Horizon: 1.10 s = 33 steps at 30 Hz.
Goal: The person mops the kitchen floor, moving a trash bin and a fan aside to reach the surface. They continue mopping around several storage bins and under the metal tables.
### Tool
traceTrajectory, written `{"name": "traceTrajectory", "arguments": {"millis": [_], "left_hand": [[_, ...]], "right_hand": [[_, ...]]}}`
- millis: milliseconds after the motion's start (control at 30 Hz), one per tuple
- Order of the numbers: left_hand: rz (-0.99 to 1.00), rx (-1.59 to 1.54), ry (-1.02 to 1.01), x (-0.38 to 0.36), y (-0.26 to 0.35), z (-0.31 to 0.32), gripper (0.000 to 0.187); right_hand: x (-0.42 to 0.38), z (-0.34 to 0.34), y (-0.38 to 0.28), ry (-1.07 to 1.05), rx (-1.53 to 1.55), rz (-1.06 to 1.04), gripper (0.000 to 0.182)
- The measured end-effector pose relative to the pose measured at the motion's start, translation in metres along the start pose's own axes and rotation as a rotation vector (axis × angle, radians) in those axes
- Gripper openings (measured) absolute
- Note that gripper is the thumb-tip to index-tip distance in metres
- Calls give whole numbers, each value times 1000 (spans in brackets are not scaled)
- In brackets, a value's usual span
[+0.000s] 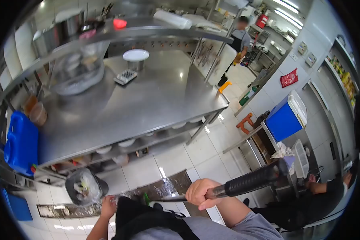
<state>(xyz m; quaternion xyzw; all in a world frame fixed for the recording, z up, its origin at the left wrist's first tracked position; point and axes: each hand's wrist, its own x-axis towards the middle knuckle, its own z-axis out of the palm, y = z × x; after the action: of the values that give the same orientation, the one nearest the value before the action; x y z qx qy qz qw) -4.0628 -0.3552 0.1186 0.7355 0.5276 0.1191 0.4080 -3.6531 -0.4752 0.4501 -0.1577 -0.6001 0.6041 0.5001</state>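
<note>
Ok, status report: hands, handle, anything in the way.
Right hand closed around black-gripped handle. Left hand beside bin, grip unclear. Metal table ahead, co-worker at right.

R hand [201, 193] gripping, palm closed, forearm angled inward; L hand [108, 206] low, just L of torso.

Wearer had a plain grey short-sleeved shirt [180, 230], soft fabric, under a black cloth apron [128, 218] with narrow black straps [177, 215], plus a dark shoe [158, 206]; left hand [108, 207] and right hand [201, 193] were ungloved, forearms uncovered.
</note>
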Motion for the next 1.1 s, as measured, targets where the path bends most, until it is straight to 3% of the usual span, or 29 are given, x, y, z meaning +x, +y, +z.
{"name": "traceTrajectory", "arguments": {"millis": [67,133,200,233,300,400,433,500,533,567,600,667,733,800,833,900,933,967,1033,1100], "left_hand": [[192,-23,55,24,45,-1,28],[135,-161,-28,44,119,-7,28],[247,-310,-193,60,180,-5,26],[235,-539,-370,63,216,-7,26],[490,-659,-588,60,306,-22,29],[1165,-594,-618,60,424,-54,56],[1183,-587,-650,58,446,-57,56],[1333,-733,-865,56,484,-64,81],[1204,-806,-1084,48,503,-75,81],[1038,-889,-1111,43,505,-81,62],[1040,-877,-1144,50,505,-80,62],[860,-1050,-1449,67,502,-79,35],[842,-1082,-1402,72,499,-79,36],[825,-1130,-1302,70,502,-82,36],[861,-1121,-1266,69,503,-81,37],[817,-1110,-1258,66,502,-82,37],[793,-1083,-1251,64,502,-85,37],[853,-1039,-1171,67,503,-84,37],[848,-1060,-1097,72,501,-91,38],[836,-1129,-1067,80,493,-100,39]], "right_hand": [[-9,-5,-2,-11,-23,22,44],[-18,-8,2,-5,-47,15,45],[-21,-9,5,-20,-42,25,45],[-21,-8,4,-14,-63,7,45],[-20,-5,5,-13,-73,58,46],[-12,-8,15,17,-82,156,40],[-7,-10,15,32,-114,228,39],[7,-13,19,91,-155,181,37],[11,-14,23,202,-266,159,32],[16,-14,32,313,-370,140,27],[31,-22,38,194,-262,249,21],[33,-16,25,334,-176,276,18],[39,-13,28,396,-145,304,17],[42,-9,37,647,-313,185,17],[44,-5,40,630,-312,198,17],[46,0,47,832,-554,16,18],[34,-6,53,799,-415,355,37],[26,-13,50,765,-415,358,37],[15,-33,36,514,-862,429,69],[-1,-88,29,390,-1359,298,92]]}}
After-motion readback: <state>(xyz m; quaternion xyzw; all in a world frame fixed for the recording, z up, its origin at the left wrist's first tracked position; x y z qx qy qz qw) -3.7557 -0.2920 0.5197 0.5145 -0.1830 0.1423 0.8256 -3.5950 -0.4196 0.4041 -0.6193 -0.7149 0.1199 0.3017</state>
